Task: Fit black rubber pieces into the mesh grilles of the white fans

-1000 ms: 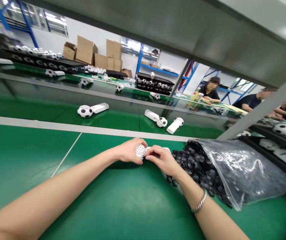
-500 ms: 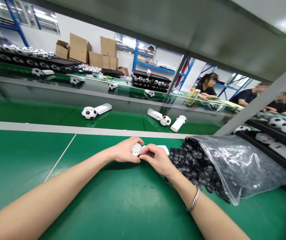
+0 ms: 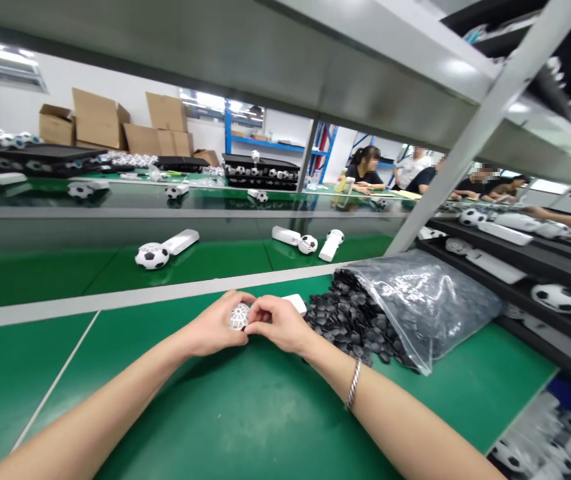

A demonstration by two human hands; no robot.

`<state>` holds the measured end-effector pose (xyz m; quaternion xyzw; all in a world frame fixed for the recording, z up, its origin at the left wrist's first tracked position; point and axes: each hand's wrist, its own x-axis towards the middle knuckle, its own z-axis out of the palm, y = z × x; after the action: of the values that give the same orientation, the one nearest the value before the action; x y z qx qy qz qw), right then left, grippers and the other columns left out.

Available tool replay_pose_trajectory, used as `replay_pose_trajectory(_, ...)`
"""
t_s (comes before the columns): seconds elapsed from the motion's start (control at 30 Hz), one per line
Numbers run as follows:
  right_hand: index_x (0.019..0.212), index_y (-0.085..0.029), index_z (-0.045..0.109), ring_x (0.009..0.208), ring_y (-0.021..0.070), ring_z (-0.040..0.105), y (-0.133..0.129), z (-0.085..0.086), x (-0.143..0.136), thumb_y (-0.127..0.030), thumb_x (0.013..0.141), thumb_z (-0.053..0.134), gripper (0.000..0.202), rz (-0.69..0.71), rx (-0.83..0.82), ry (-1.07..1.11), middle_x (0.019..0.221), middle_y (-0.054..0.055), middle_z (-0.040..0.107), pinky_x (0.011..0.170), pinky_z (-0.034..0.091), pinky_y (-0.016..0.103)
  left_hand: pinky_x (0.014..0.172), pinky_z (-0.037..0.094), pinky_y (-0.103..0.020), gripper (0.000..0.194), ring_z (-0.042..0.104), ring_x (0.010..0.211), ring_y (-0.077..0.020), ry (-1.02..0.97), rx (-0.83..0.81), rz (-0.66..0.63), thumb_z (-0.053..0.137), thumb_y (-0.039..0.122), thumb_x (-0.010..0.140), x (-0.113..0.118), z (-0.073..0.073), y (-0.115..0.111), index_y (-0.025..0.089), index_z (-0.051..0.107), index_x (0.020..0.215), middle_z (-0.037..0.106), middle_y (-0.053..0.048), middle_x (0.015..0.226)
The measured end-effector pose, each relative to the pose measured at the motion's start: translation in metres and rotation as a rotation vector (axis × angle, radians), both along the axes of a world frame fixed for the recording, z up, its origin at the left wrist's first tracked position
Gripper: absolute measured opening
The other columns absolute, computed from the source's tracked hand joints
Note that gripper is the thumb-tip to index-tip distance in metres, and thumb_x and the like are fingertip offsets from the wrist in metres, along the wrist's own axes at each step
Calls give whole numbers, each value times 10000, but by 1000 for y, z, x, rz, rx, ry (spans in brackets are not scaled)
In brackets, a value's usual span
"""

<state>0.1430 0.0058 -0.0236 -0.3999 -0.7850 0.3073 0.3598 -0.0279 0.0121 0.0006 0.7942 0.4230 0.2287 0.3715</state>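
My left hand [image 3: 219, 323] curls around a white lattice ball [image 3: 239, 317], thumb below and fingers above. A white flat handle [image 3: 296, 304] shows beyond my right hand and seems to belong to the ball. My right hand [image 3: 276, 323] presses its thumb and fingertips together against the ball's right side; whatever they pinch is hidden. Close to the right of that hand lies a heap of small black plastic pieces [image 3: 350, 313], spilling from a clear plastic bag [image 3: 415, 293].
Behind a pale strip, ball-headed white units with black patches [image 3: 152, 255] lie on a green surface. Black trays [image 3: 495, 263] with similar units are stacked at right. A slanted metal post [image 3: 445, 180] and overhead shelf [image 3: 245, 60] frame the bench. People [image 3: 368, 170] sit farther back.
The camera view has turned right, so the scene slides left and more of the right-hand trays shows. Both hands stay at the ball, with little visible change in their grip.
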Motion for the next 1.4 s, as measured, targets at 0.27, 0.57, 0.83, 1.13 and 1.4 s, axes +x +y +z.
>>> replay_pose_trajectory(0.27, 849, -204, 575, 858, 155, 504, -34, 19, 25, -276, 752, 677, 158, -66, 330, -187, 883, 12, 539, 750, 410, 251, 799, 451, -352, 583, 540, 914, -233, -86, -54, 135, 579, 267, 589, -4, -6, 8, 179, 414, 1142, 518, -60, 1080)
replay_pose_trajectory(0.57, 860, -198, 543, 830, 145, 498, -41, -14, 54, -296, 853, 526, 100, -75, 600, -293, 934, 17, 558, 735, 401, 250, 797, 436, -425, 637, 490, 1027, -348, 227, 417, 623, 491, 511, 715, 7, -14, 152, 107, 424, 1202, 485, -173, 1119)
replay_pose_trajectory(0.83, 876, -207, 529, 799, 126, 501, -38, -15, 55, -311, 870, 488, 112, -20, 693, -317, 955, -2, 561, 693, 398, 239, 801, 411, -468, 680, 473, 1032, -381, 453, 528, 640, 388, 485, 792, 12, -57, 167, 124, 229, 1347, 469, -200, 1150)
replay_pose_trajectory(1.13, 901, -201, 572, 872, 160, 521, -45, 2, 66, -192, 870, 472, 105, 36, 489, -201, 935, 51, 561, 789, 437, 278, 1033, 212, -462, 508, 280, 1211, -329, 122, 597, 649, 504, 303, 744, 26, -41, 97, 94, 416, 1198, 363, -173, 1240)
replay_pose_trajectory(1.4, 910, -254, 560, 928, 200, 543, -36, -12, 79, -284, 872, 482, 92, 49, 478, -142, 962, 52, 550, 816, 448, 313, 983, 362, -345, 610, 362, 1170, -239, 167, 446, 671, 673, 339, 638, 33, -46, -37, 216, 451, 1193, 378, -88, 1259)
